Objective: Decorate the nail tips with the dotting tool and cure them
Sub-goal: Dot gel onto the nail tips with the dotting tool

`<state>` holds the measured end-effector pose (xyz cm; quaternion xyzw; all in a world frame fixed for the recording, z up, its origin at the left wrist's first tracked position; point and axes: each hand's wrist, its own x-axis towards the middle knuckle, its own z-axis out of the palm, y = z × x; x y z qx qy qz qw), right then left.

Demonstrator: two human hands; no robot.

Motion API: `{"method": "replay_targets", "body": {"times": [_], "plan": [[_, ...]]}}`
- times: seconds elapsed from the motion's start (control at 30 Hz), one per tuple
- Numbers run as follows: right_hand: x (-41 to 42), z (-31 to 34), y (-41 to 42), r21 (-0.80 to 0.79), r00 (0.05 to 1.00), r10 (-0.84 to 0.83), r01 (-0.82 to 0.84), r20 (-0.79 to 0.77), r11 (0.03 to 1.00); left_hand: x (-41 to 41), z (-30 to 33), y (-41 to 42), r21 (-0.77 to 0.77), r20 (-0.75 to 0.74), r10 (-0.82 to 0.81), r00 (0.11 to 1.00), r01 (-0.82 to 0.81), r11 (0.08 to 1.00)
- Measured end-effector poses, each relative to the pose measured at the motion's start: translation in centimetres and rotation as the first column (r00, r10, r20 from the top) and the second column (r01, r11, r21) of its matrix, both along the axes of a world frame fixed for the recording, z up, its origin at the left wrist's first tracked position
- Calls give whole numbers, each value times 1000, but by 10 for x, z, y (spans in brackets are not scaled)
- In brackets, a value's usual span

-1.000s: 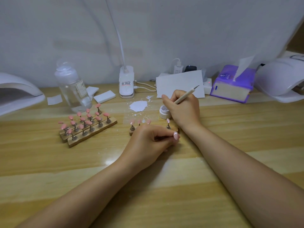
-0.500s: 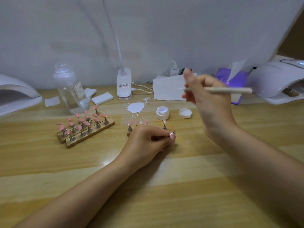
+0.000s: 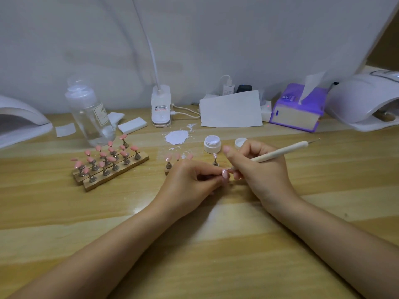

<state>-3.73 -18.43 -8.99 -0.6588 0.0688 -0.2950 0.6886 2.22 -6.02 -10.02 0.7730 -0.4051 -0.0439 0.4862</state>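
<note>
While the left hand (image 3: 192,182) pinches a pink nail tip (image 3: 225,173) on its stand low over the bench (image 3: 194,244), the right hand (image 3: 257,167) grips the dotting tool (image 3: 278,152) like a pen, its lower tip touching or just above the nail; contact can't be told. To dot well: brace both wrists on the bench, touch lightly, lift straight. The open gel pot (image 3: 212,143) sits at 12 o'clock for reloading; a curing lamp (image 3: 364,100) waits at 2 o'clock.

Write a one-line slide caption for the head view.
Right hand brings the dotting tool to a pink nail tip pinched in the left hand, open gel jar nearby.
</note>
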Motion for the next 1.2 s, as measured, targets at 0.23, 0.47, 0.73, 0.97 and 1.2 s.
{"method": "replay_targets", "body": {"times": [0.23, 0.47, 0.73, 0.97, 1.2], "plan": [[2, -3, -5, -78, 998, -27, 23, -59, 997, 0, 2, -1, 5, -1, -10, 1000, 10, 1000], [4, -5, -6, -67, 998, -17, 13, -54, 998, -3, 6, 0, 34, 36, 25, 999, -27, 999], [4, -3, -5, -50, 998, -2, -1, -57, 999, -4, 6, -1, 64, 55, 31, 998, -35, 997], [4, -3, -4, -33, 998, 9, -11, -60, 999, -4, 6, -1, 36, 73, 23, 997, -25, 999], [3, -2, -3, -20, 998, 22, -23, -58, 1000, -4, 6, -1, 29, 71, 26, 997, -28, 999]]}}
